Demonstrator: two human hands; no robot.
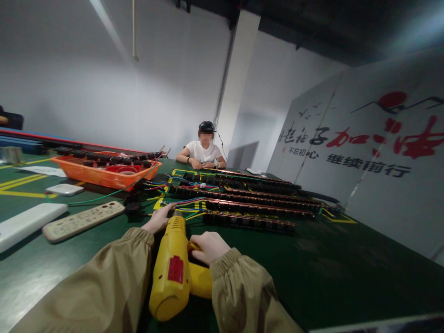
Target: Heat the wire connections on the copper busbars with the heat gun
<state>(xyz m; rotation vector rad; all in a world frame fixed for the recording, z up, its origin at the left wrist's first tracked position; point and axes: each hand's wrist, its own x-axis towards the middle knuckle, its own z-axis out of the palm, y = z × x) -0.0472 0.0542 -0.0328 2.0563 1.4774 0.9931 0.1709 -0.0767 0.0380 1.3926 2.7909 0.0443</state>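
A yellow heat gun [172, 273] with a red label lies in front of me, its nozzle pointing away toward colored wires [183, 202]. My right hand [210, 247] is wrapped round its handle near the trigger. To the left of the nozzle, my left hand [160, 219] reaches to the wire ends; its fingertips are partly hidden, so what they hold cannot be made out. Beyond the hands, several long black strips with copper-colored rods [256, 206] lie side by side across the green table [312, 268].
An orange basket [97, 175] holding black parts stands at the left. Nearer are a beige remote-like object [84, 222], a long white object [31, 224] and a small white box [64, 189]. A person [204, 150] sits across the table, arms resting on its edge.
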